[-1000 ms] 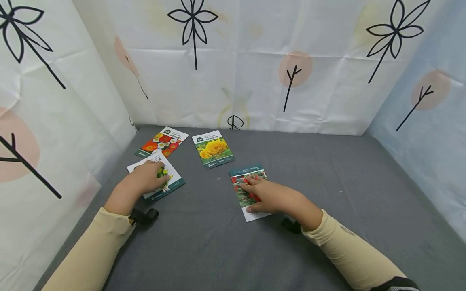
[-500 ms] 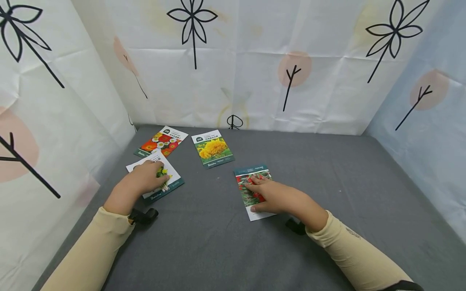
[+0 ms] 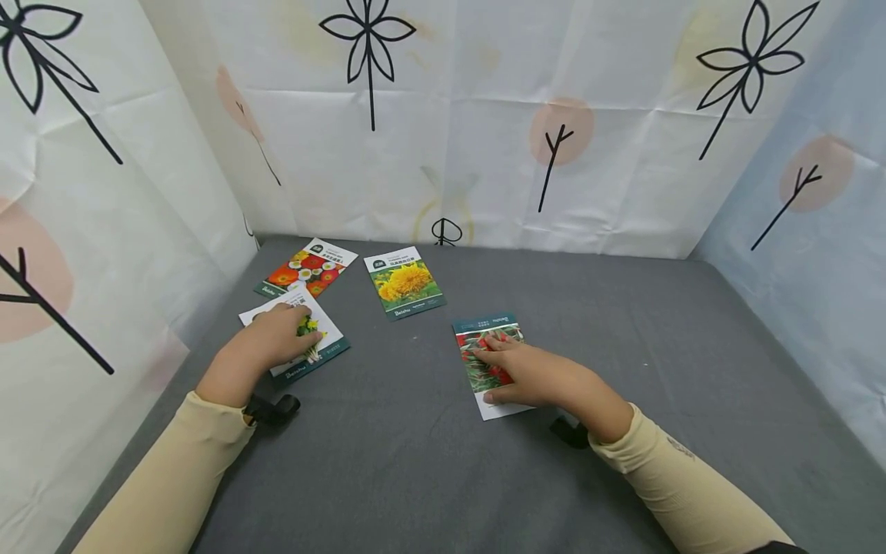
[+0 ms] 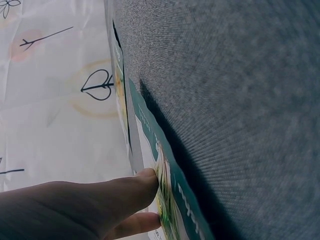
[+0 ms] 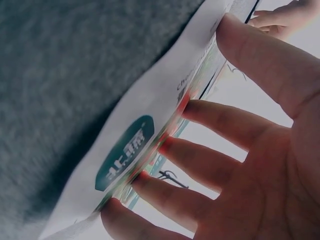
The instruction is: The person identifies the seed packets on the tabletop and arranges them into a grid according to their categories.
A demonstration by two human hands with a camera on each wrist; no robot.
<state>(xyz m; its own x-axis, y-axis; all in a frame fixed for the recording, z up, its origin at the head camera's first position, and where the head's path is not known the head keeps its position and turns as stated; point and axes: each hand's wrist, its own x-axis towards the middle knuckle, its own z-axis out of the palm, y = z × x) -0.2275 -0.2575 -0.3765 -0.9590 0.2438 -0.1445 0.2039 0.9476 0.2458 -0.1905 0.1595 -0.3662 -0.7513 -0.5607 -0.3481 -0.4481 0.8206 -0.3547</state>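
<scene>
The right hand [image 3: 533, 373] and the red-fruit packet [image 3: 481, 373] beneath it sit farther right than a second ago; the left hand [image 3: 273, 335] keeps its place on the vegetable packet [image 3: 331, 331]. The right fingers are spread apart, their tips pressing the packet onto the table. The left thumb and a finger, slightly apart, touch the other packet's face.

All four packets are thin, flat rectangles with printed pictures. The orange-flower packet [image 3: 311, 265] and yellow-flower packet [image 3: 406, 285] lie toward the back left. The table [image 3: 388, 446] wears ribbed grey cloth; behind hangs a creased white backdrop [image 3: 484, 77] with line-drawn plants.

The hands cover parts of both touched packets. The vegetable packet meets the orange-flower packet's lower corner, where any overlap is hard to make out. Small lettering is unreadable.
</scene>
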